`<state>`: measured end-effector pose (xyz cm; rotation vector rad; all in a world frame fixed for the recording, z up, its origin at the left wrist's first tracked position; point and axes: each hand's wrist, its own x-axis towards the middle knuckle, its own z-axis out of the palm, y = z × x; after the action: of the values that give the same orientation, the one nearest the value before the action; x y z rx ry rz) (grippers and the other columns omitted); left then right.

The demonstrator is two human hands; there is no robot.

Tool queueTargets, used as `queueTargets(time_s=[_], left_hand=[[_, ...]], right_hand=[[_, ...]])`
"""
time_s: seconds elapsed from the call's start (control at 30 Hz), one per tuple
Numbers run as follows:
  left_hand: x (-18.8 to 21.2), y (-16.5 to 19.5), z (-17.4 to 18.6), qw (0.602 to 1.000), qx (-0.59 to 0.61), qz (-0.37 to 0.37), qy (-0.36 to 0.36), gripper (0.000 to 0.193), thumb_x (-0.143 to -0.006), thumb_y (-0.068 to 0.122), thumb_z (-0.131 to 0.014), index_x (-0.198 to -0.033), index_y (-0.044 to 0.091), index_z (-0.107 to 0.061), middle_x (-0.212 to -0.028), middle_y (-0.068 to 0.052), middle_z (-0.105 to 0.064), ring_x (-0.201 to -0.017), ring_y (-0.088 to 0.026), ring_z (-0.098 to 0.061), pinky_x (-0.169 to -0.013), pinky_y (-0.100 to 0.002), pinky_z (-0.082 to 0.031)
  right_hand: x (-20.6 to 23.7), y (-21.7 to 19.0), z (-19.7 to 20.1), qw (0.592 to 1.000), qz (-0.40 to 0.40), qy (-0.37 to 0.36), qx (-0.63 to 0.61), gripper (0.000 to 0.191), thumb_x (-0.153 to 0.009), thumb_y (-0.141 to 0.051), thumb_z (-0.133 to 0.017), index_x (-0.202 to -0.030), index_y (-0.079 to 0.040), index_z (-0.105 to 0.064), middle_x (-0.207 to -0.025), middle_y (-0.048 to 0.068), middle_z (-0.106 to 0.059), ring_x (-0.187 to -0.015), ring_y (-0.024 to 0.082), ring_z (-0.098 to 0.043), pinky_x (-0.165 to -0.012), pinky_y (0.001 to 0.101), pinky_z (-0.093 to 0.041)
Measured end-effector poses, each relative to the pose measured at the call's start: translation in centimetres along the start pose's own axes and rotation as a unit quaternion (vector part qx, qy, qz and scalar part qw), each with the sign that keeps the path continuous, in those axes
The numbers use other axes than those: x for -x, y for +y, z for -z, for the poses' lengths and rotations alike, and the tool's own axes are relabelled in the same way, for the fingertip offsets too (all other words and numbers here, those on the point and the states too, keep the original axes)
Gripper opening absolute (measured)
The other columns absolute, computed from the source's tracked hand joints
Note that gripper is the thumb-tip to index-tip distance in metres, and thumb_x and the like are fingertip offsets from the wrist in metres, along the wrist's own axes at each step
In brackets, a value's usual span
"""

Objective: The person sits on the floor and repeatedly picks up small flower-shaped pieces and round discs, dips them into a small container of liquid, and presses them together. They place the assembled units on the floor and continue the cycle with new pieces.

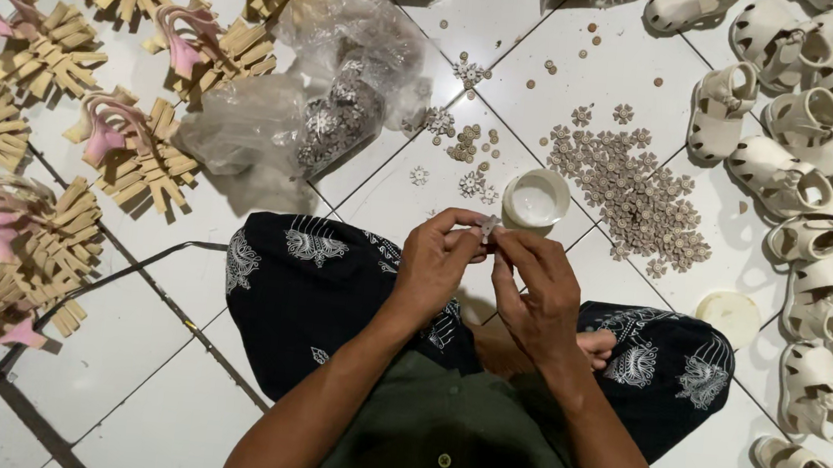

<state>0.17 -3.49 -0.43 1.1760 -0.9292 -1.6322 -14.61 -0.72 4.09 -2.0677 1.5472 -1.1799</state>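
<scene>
While the cup [536, 196] is sitting at twelve o'clock, a small flower [487, 229] is being pinched between both hands' fingertips. It is being gripped by the left hand [437, 266] and right hand [536, 295] alike, neither nearer.

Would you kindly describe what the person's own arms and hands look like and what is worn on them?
Both forearms are bare to the bottom edge of the picture, with no sleeves showing. The left hand and right hand wear no gloves; no ring, watch or bracelet can be seen.
</scene>
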Motion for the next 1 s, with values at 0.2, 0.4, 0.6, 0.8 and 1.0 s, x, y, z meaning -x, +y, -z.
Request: queueTargets(time_s=[0.2, 0.4, 0.6, 0.8, 1.0], left_hand=[[0.4, 0.7, -0.4, 1.000, -0.011, -0.007, 0.012, 0.023, -0.101, 0.011, -0.058, -0.118, -0.003, -0.066, -0.096, -0.015, -0.079, -0.089, -0.014, -0.074, -0.085, -0.029, -0.061], [0.9, 1.3, -0.6, 0.996, -0.081, -0.006, 0.022, 0.024, -0.101, 0.014, -0.060, -0.119, 0.000, -0.067, -0.089, -0.012, -0.080, -0.086, -0.013, -0.073, -0.078, -0.027, -0.058], [1.6, 2.8, -0.8, 0.993, -0.117, -0.016, 0.014, 0.025, -0.101, 0.015, -0.058, -0.119, 0.002, -0.068, -0.086, -0.011, -0.080, -0.083, -0.010, -0.074, -0.075, -0.026, -0.057], [1.6, 2.4, -0.7, 0.991, -0.130, 0.007, 0.019, 0.024, -0.100, 0.014, -0.058, -0.117, 0.000, -0.068, -0.088, -0.012, -0.080, -0.084, -0.012, -0.075, -0.072, -0.026, -0.058], [0.4, 0.1, 0.2, 0.997, 0.073, 0.025, -0.026, 0.025, -0.100, 0.006, -0.056, -0.119, -0.010, -0.061, -0.101, -0.023, -0.077, -0.099, -0.025, -0.077, -0.090, -0.033, -0.063]], right_hand=[[-0.2, -0.2, 0.0, 0.998, 0.047, 0.001, 0.039, 0.040, -0.088, 0.006, -0.076, -0.126, -0.007, -0.071, -0.113, 0.008, -0.069, -0.098, 0.024, -0.069, -0.082, 0.0352, -0.058], [0.1, -0.2, 0.0, 0.998, 0.053, -0.005, 0.043, 0.041, -0.087, 0.006, -0.075, -0.126, -0.006, -0.071, -0.114, 0.008, -0.068, -0.099, 0.024, -0.068, -0.082, 0.0354, -0.059], [0.1, -0.1, 0.1, 0.998, 0.052, -0.019, 0.043, 0.042, -0.087, 0.006, -0.076, -0.127, -0.005, -0.071, -0.114, 0.009, -0.068, -0.099, 0.023, -0.068, -0.080, 0.0339, -0.059], [0.2, 0.1, 0.2, 0.995, 0.071, -0.029, 0.061, 0.041, -0.086, 0.006, -0.075, -0.126, -0.003, -0.070, -0.114, 0.011, -0.069, -0.097, 0.026, -0.068, -0.079, 0.0366, -0.058], [1.2, 0.7, 0.9, 0.998, -0.018, 0.005, -0.057, 0.029, -0.098, 0.006, -0.066, -0.126, -0.003, -0.068, -0.113, 0.013, -0.074, -0.100, 0.023, -0.075, -0.084, 0.0328, -0.061]])
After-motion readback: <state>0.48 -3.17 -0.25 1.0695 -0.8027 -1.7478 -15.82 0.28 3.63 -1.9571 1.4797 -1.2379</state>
